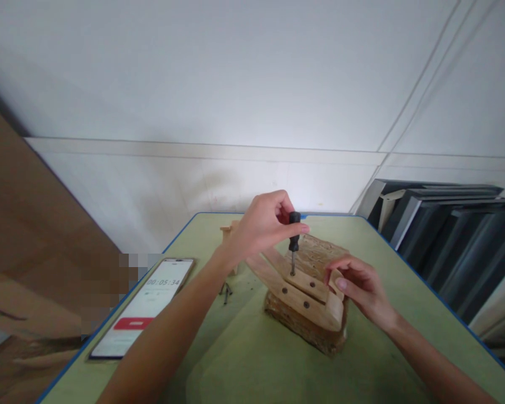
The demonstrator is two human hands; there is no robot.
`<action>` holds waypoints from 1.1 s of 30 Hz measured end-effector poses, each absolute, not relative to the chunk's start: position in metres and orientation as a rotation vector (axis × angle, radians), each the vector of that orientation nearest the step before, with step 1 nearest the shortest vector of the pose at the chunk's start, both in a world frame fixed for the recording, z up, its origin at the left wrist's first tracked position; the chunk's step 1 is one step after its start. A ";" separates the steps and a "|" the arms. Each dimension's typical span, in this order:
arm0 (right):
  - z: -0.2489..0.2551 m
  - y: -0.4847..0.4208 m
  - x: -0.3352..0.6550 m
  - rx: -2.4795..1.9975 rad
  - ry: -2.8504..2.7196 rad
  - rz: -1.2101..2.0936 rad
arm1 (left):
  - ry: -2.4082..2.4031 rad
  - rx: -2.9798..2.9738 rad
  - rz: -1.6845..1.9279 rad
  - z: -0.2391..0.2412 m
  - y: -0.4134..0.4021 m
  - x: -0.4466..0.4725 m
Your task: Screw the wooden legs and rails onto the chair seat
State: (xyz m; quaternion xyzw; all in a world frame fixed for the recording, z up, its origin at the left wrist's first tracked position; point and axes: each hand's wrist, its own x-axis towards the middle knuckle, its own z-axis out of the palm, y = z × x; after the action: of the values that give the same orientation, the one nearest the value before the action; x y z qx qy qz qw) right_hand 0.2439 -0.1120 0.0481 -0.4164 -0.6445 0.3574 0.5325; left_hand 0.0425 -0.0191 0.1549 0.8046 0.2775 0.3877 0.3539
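Note:
Between the thumb and fingers of my left hand (269, 221) is the black handle of a screwdriver (294, 238). It stands upright, its metal tip on a screw in a pale wooden piece (315, 314). Several dark screw heads or holes show along this piece's two long, parallel strips. Under the wooden piece lies a rough brown block (303, 331), its surface wrinkled. My right hand (359, 286) is at the wooden piece's right end, thumb and fingers closed on its edge.
A phone (151, 303) showing a timer lies at the table's left. Several loose screws (226, 292) lie near a small wooden part (226, 231), partly hidden by my left forearm. Dark flat panels (454, 224) lean right of the green table (244, 359). A white wall (219, 84) rises behind.

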 end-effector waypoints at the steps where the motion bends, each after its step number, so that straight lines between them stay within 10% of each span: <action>1: 0.048 -0.112 0.245 -0.999 -1.560 0.838 | 0.714 2.073 1.000 0.155 -0.019 0.042; 33: 0.040 -0.115 0.254 -1.014 -1.689 0.874 | 0.590 2.194 0.893 0.159 -0.018 0.038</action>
State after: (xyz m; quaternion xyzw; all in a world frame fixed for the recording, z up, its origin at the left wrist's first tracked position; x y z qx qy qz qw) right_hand 0.2536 -0.1145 0.0402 -0.4146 -0.6903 0.3573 0.4733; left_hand 0.0385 -0.0178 0.1593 0.8443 0.2269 0.3436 0.3431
